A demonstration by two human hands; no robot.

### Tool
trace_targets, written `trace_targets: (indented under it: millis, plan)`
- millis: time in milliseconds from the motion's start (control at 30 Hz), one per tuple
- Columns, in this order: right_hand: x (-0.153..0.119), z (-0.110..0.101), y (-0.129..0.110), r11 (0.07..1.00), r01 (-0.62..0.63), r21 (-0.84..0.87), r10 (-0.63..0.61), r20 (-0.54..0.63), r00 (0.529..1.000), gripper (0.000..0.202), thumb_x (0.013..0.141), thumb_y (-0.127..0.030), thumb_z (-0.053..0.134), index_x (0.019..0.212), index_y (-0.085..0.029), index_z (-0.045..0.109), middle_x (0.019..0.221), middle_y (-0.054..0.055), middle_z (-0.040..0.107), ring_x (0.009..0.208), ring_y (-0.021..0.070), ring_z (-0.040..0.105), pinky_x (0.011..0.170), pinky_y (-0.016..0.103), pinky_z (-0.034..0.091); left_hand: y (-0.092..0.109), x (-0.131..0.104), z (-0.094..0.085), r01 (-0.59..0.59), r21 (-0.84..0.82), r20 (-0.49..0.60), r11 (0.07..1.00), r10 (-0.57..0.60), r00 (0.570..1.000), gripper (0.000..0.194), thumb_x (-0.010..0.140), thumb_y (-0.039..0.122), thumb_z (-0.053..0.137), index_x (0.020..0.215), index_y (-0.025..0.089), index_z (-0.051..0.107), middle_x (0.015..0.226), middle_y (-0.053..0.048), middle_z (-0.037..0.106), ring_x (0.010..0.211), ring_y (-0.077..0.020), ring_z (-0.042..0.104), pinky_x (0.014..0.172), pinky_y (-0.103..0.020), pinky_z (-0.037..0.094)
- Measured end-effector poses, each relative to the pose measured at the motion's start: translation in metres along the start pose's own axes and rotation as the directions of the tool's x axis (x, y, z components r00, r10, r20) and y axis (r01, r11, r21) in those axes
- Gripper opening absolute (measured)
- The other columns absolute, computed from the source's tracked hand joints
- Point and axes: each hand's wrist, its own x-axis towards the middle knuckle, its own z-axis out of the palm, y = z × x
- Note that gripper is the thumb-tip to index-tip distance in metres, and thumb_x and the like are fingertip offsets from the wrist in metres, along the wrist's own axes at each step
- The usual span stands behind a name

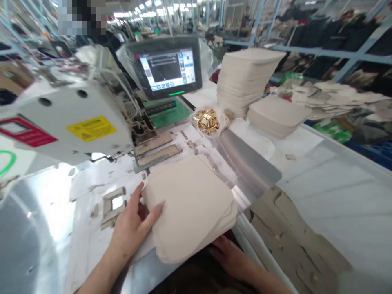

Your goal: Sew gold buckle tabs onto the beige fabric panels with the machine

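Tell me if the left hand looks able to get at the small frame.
Likely yes: the frame lies close beside the left hand, with nothing seen between them, though its thumb is on the stack and might have to lift off first.

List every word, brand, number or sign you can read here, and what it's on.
"CAUTION", blurred but likely, with warning triangles: yellow label on the machine; its smaller print is unreadable.
Red label on the machine: too blurred to read.
Screen: text and icons too small to read.
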Motion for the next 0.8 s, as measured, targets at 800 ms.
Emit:
trace_targets:
  millis: [800]
  plan:
    - [0.057, -0.161, -0.053, 0.897, -0.117, 0.426, 0.182, -0.114, 0.977, 0.056, 0.073, -0.046, 0.075, 0.116, -0.013, 0.063, 0.115, 0.013, 0.069, 0.107, 0.0289, 0.064, 0.091, 0.04, 0.051, 0.04, -0.002, -0.001, 0.444, -0.488, 0.237, 0.752, -0.376, 0.896, 0.068, 0.063, 0.051, 0.073, 0.116, 0.013, 0.054, 0.108, -0.015, 0.071, 0.096, -0.0308, 0.068, 0.08, -0.043, 0.056]
